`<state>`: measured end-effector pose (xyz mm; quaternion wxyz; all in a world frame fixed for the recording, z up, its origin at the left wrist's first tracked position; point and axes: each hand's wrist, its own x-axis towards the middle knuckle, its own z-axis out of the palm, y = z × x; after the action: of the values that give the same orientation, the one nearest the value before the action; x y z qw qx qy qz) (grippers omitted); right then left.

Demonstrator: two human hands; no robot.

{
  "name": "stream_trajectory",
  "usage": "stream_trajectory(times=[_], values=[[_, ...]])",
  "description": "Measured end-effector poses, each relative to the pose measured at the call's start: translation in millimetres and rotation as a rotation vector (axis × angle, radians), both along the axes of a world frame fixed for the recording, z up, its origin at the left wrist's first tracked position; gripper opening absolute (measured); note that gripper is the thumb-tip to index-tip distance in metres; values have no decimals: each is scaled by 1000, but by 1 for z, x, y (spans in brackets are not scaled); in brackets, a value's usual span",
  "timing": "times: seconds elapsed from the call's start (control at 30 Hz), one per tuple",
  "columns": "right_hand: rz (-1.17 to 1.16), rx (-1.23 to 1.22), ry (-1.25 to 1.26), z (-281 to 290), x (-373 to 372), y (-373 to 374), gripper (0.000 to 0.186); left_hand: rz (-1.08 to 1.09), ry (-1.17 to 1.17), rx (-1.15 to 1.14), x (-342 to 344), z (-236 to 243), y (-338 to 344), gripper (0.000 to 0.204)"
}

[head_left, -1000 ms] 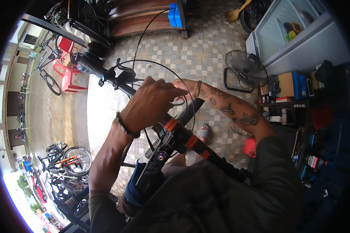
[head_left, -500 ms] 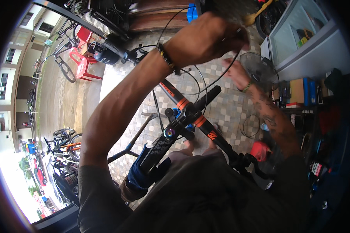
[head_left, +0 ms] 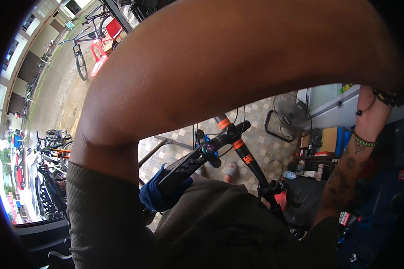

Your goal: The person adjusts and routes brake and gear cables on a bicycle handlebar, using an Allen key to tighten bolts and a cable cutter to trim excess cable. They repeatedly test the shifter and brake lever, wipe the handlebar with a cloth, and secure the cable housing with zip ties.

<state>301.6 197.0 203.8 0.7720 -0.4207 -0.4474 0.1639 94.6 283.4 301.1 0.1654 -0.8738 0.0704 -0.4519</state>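
Note:
My left forearm (head_left: pixel 238 67) sweeps across the upper picture to the right rim. At its end is a dark bracelet (head_left: pixel 386 96); the left hand itself lies beyond the visible edge. My right hand (head_left: pixel 373 110) is raised near that wrist, below a green bracelet's arm, its fingers hidden. What either hand holds does not show. Beneath the arms stands a bicycle with a black and orange handlebar (head_left: pixel 251 162) and a black frame tube (head_left: pixel 182 172). A blue cloth (head_left: pixel 155 195) is wrapped round the tube. Thin black cables (head_left: pixel 244 115) rise by the bar, partly covered by my forearm.
A floor fan (head_left: pixel 292 114) stands on the tiled floor (head_left: pixel 260 119) beside a glass-fronted cabinet. Shelves with boxes (head_left: pixel 330 139) are on the right, a plastic bottle (head_left: pixel 290 175) near them. Several bicycles (head_left: pixel 54 161) and a red chair (head_left: pixel 98 58) are outside on the left.
My left arm has swung up and right, now covering much of the upper view. The right hand has moved up and right too. The view has shifted a little.

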Motion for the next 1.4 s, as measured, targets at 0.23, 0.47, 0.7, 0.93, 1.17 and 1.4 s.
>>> stream_trajectory(times=[0.23, 0.47, 0.7, 0.93, 1.17, 1.4], values=[[78, 24, 259, 1, -21, -1, 28, 118, 201, 42, 3, 6, 4, 23], [131, -145, 154, -60, -39, -41, 28, 133, 199, -367, -26, -63, 24, 29], [670, 82, 606, -86, -14, -48, 25, -247, 116, -654, -5, -88, 38, 22], [293, 0, 539, -72, -18, -45, 18, -278, 164, -954, 27, -107, -31, 16], [-470, -350, -620, -76, -18, -58, 12, 15, 235, -861, 12, -96, -49, 12], [-519, -407, -718, -66, -24, -62, 15, -63, 213, -830, 14, -105, -55, 15]])
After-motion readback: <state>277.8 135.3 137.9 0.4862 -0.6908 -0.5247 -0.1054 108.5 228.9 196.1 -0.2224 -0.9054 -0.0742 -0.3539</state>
